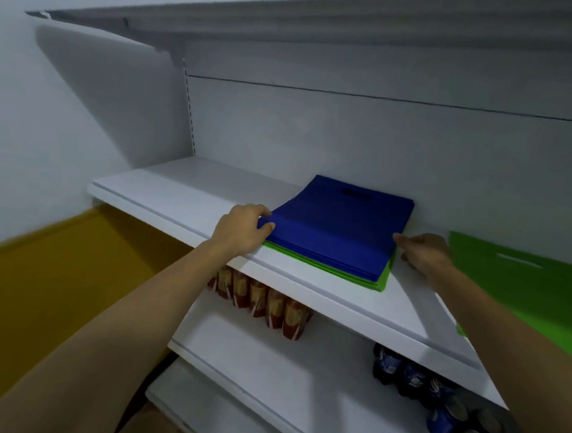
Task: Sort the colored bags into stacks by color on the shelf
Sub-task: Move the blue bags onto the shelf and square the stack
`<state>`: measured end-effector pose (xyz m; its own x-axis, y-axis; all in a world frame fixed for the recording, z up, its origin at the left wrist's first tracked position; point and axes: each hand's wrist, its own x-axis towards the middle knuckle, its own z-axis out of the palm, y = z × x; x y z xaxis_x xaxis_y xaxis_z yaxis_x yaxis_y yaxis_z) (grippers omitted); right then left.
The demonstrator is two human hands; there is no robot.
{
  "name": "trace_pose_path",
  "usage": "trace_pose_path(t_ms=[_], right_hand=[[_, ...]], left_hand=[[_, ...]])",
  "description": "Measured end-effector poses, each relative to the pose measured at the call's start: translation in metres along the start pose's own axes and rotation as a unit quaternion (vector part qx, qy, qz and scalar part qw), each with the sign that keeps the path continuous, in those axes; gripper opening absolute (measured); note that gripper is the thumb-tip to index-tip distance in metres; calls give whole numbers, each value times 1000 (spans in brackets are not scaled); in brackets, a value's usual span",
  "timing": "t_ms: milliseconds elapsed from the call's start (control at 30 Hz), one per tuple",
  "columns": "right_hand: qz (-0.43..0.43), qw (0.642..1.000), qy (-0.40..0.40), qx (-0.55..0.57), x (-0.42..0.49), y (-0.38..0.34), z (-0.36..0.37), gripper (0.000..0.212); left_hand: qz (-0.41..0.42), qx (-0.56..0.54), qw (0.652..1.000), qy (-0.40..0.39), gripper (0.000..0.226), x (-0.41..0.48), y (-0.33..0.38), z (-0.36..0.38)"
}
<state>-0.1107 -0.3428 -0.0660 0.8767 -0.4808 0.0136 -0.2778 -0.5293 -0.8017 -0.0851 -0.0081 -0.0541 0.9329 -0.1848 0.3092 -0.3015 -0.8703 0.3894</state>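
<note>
Stack of blue bags (339, 226) points handle-slot rearward; left fingers (266, 226) pinch its corner, right fingers (401, 238) relaxed.

Bag stack (337, 226) on shelf (179, 189), loose bag (525, 281) to its right

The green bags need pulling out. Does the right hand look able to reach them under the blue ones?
Probably yes: the green bags' corner pokes out from under the blue bags beside the right hand, with nothing between.

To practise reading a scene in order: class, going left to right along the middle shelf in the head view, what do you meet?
left hand → blue bags → right hand → loose green bag
</note>
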Motion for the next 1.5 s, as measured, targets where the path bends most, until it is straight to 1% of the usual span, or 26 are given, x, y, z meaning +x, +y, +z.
trace_pose_path(t_ms=[133,233,300,333,400,500,567,633,733,833,900,1000,1100,1167,1233,1267,1333,1367,1400,1500], right_hand=[[-1,1000,3,-24,-2,-8,5,63],[11,999,-2,-41,-9,-18,9,62],[19,998,2,-51,-13,-21,13,63],[23,998,9,-58,-14,-22,14,62],[39,998,20,-52,-13,-22,15,56],[64,996,57,-17,-14,-27,16,39],[59,994,91,-29,-17,-34,17,31],[50,989,124,-59,-18,-40,21,21],[35,982,175,-55,-21,-46,26,20],[4,975,223,11,-30,-59,26,17],[-9,967,245,72,-39,-69,24,13],[-2,953,255,163,-53,-77,14,9],[16,932,281,228,-68,-74,-5,8],[26,917,301,259,-81,-64,-22,11],[36,902,320,287,-97,-52,-39,13],[39,894,330,300,-106,-46,-49,14],[46,880,352,315,-125,-30,-70,15],[48,876,361,315,-135,-22,-82,14],[49,872,372,314,-146,-13,-96,12],[54,853,415,311,-181,17,-139,8]], left_hand=[[41,-7,997,-58,41,34,3,9],[65,-19,992,-107,45,62,5,13],[101,-7,984,-146,41,73,7,18],[122,-4,981,-151,39,77,9,21],[157,-5,978,-134,34,86,11,23],[170,-53,976,-126,30,98,10,24],[167,-82,973,-139,30,106,5,24],[163,-87,970,-158,32,112,-1,27],[162,-95,965,-183,35,121,-9,31],[151,-123,962,-190,39,129,-9,33],[135,-139,963,-190,48,132,-8,34],[103,-179,960,-187,54,134,-2,37],[71,-239,949,-193,63,130,18,37],[49,-302,929,-208,70,124,37,39],[26,-385,890,-245,69,115,60,42],[17,-418,868,-266,61,110,74,43],[12,-459,832,-312,34,94,104,47],[13,-475,815,-331,26,86,120,50],[12,-491,797,-350,23,75,137,53],[3,-532,744,-404,29,40,190,66]])
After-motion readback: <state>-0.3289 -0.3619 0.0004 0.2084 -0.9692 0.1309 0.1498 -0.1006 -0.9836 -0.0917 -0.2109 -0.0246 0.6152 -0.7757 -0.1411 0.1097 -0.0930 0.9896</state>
